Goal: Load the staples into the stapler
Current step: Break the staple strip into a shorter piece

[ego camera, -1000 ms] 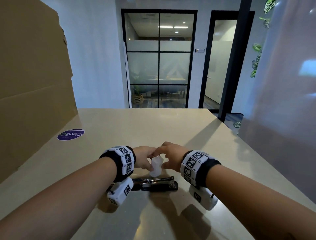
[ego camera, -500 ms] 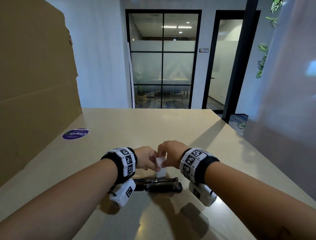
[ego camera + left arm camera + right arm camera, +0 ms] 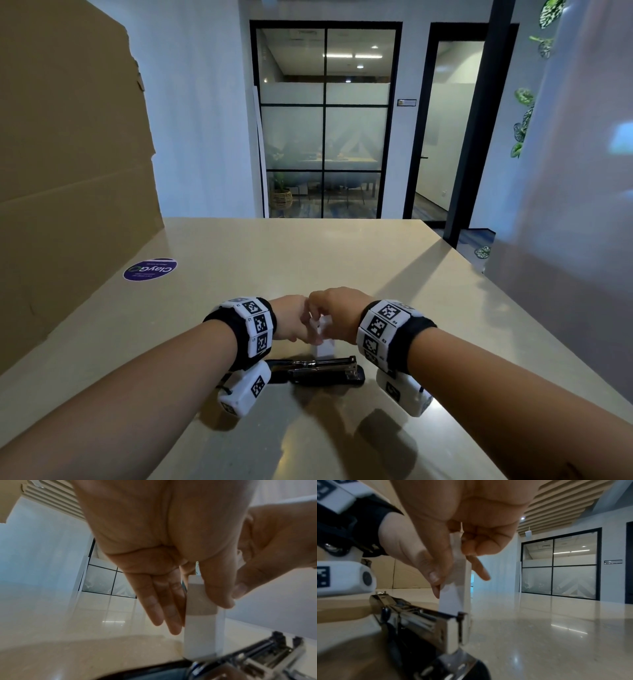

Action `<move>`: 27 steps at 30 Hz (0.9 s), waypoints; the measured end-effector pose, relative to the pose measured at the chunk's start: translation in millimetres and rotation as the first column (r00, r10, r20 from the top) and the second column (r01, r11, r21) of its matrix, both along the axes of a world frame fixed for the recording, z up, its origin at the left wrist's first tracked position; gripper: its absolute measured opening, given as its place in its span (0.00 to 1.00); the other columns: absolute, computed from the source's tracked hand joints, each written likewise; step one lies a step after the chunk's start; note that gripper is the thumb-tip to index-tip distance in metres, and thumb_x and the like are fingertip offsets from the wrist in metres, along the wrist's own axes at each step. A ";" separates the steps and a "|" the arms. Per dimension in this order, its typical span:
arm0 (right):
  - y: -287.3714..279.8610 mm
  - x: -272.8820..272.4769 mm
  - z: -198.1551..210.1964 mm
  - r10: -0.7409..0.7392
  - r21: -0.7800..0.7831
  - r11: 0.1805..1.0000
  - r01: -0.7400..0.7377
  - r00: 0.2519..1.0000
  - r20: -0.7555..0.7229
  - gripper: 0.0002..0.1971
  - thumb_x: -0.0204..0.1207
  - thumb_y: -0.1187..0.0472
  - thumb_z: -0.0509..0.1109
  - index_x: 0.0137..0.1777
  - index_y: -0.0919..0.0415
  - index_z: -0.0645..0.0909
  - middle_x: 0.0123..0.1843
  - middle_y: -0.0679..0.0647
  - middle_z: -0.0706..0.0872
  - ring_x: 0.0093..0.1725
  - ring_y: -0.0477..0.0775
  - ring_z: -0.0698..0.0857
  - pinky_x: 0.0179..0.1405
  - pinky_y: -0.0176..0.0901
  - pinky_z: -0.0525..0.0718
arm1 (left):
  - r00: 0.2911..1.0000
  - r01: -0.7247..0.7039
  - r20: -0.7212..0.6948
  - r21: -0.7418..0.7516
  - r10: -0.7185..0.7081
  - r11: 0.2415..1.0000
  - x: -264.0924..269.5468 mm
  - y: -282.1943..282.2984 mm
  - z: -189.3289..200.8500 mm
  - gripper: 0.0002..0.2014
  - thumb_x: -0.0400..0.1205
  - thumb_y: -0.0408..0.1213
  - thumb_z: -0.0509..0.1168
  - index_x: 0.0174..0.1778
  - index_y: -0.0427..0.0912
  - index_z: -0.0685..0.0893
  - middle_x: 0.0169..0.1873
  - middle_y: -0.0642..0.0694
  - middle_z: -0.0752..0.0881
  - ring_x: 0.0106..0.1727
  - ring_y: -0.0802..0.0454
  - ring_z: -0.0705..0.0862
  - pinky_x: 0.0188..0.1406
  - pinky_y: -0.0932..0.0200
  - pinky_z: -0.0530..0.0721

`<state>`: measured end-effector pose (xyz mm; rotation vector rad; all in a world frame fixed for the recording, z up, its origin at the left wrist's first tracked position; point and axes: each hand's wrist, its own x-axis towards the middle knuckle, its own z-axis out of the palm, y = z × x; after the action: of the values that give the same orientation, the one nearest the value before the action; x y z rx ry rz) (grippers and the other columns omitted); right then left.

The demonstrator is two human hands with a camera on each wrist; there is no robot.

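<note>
A small white staple box (image 3: 323,346) stands upright on the beige table (image 3: 342,260), just behind the stapler (image 3: 318,371). The stapler lies opened flat near me, its metal staple channel (image 3: 419,620) facing up. My left hand (image 3: 294,318) holds the box (image 3: 199,628) by its sides, thumb in front and straight fingers (image 3: 164,609) behind. My right hand (image 3: 334,308) is curled over the top of the box (image 3: 453,599) and pinches its upper end (image 3: 458,538). What lies inside the box is hidden.
A tall cardboard panel (image 3: 68,171) stands along the table's left side, with a round purple sticker (image 3: 150,269) on the tabletop beside it. A pale translucent sheet (image 3: 565,240) hangs at the right edge. Bare tabletop stretches beyond the hands.
The box went from tilted between my hands to upright, its lower end now down behind the stapler. My right fingers have closed in over its top.
</note>
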<state>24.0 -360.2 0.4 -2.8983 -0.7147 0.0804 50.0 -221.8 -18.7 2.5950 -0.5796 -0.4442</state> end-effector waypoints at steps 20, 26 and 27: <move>-12.5 1.9 -5.0 0.027 -0.044 0.999 -0.021 0.991 0.128 0.16 0.75 0.67 0.67 0.60 0.51 0.85 0.65 0.52 0.81 0.66 0.57 0.77 0.57 0.46 0.78 | 0.989 0.026 0.143 -0.029 -0.022 0.999 -0.1 4.2 -0.3 0.20 0.72 0.41 0.76 0.56 0.44 0.77 0.41 0.55 0.82 0.42 0.54 0.80 0.40 0.60 0.75; -7.6 -3.4 -0.4 0.073 -0.115 0.992 -0.059 0.989 0.129 0.14 0.77 0.60 0.66 0.61 0.48 0.85 0.65 0.53 0.79 0.66 0.58 0.75 0.58 0.50 0.79 | 0.991 -0.006 0.133 -0.016 0.008 1.000 -1.4 1.2 -1.8 0.25 0.71 0.43 0.76 0.62 0.45 0.77 0.48 0.51 0.81 0.48 0.51 0.80 0.48 0.58 0.76; -7.0 -4.2 1.7 0.064 -0.120 0.992 -0.048 0.989 0.133 0.13 0.77 0.59 0.67 0.60 0.49 0.85 0.65 0.53 0.79 0.67 0.57 0.74 0.58 0.50 0.78 | 0.992 -0.011 0.127 -0.016 0.013 1.000 -1.7 1.7 -1.2 0.25 0.71 0.43 0.77 0.61 0.45 0.77 0.47 0.51 0.81 0.48 0.50 0.80 0.48 0.58 0.76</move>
<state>19.8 -367.2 2.1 -3.0178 -0.8423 -0.0741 48.3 -220.1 -19.9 2.6244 -0.6076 -0.2705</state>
